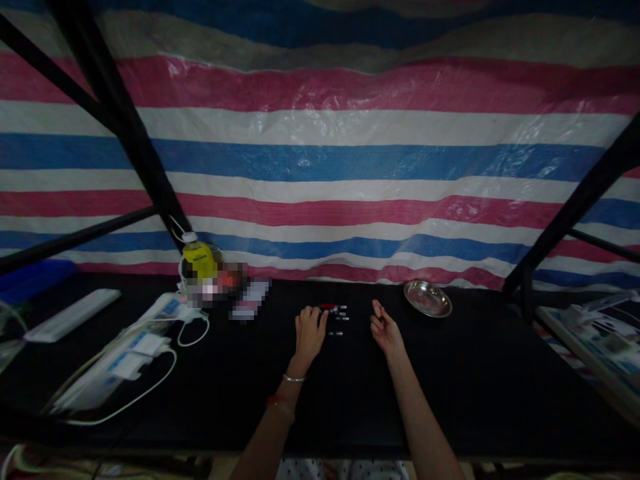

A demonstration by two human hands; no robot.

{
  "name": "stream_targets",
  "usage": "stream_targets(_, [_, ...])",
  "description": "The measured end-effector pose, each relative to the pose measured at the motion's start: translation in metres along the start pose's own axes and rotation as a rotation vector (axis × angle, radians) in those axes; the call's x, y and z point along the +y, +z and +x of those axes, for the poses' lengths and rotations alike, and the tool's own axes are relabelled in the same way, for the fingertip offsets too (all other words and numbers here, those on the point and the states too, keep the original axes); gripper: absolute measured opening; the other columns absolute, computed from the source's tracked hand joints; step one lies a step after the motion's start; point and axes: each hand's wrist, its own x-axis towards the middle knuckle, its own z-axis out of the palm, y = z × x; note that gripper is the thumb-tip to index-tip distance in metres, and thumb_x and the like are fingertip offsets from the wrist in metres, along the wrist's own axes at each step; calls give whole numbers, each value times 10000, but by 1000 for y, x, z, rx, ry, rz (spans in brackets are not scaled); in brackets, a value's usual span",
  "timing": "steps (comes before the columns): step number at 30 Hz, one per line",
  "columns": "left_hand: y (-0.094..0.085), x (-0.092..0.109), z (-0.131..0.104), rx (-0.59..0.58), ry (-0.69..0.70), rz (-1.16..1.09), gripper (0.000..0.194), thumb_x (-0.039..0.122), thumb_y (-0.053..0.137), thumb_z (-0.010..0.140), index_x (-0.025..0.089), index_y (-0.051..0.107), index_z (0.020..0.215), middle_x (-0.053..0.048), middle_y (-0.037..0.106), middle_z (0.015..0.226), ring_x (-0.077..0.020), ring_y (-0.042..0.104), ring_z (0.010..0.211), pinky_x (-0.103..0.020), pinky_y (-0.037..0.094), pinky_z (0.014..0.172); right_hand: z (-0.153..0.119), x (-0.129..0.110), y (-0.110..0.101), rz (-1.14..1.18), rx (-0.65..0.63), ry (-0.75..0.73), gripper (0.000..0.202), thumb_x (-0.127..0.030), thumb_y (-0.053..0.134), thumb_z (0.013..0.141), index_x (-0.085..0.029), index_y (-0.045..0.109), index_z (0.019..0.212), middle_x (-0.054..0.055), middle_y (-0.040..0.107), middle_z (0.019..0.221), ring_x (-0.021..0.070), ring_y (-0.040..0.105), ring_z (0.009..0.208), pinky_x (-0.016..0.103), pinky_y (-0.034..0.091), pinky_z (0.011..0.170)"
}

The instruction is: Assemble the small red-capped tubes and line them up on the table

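Observation:
My left hand (pixel 310 331) lies palm down on the black table, its fingers stretched out, the thumb side close to a small red-and-silver object (pixel 329 307). Whether the fingertips touch that object I cannot tell. Just right of this hand are several short silver metal pieces (pixel 336 333), laid roughly in rows. My right hand (pixel 386 330) is held to the right of the pieces with its fingers curled and pressed together. Anything within that grip is too small or hidden to make out. Farther right stands a shallow round metal dish (pixel 428 299).
On the left of the black table (pixel 350 400) are white power strips (pixel 115 367) with looping cables, a yellow bottle (pixel 199 259) and a blurred flat item (pixel 251 299). Black metal posts (pixel 135 153) flank a striped tarp (pixel 325 160) behind. More items sit at far right.

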Motion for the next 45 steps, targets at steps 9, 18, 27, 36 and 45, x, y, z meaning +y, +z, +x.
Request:
stream_targets(9, [1,2,-4,-102,73,44,320,407,307,906,199,550,925,-54,500,940,-207,466,892,-386,353,835,0,9,-4,-843,412,-450,356,-508,420,805,-184,567,794,-63,446,474,97,412,407,216,304,432])
stream_targets(18, [8,0,-6,-120,119,115,316,395,312,900,182,542,940,-67,498,950,-218,453,882,-395,345,830,-10,15,0,-1496,406,-454,449,-308,349,853,-188,416,1280,117,560,1150,213,586,939,297,407,723])
stream_targets(27, [7,1,-6,-143,127,133,241,347,376,877,183,535,953,-74,497,970,-225,453,889,-396,338,829,-11,15,0,-1675,342,-437,379,-259,353,845,-214,515,1185,88,549,1044,203,589,879,289,415,686])
stream_targets(36, [3,1,-6,-152,129,107,164,230,363,864,197,521,896,-50,477,960,-199,440,883,-363,334,820,-13,14,4,-1601,318,-473,366,-261,388,822,-199,530,1153,77,539,1049,204,567,935,294,432,734])
stream_targets(45, [6,0,-4,-147,115,85,239,229,313,890,232,552,887,-41,464,920,-194,435,849,-348,343,776,-23,21,19,-1622,252,-639,313,-288,423,822,-225,588,1080,73,501,1027,209,493,981,315,440,766])
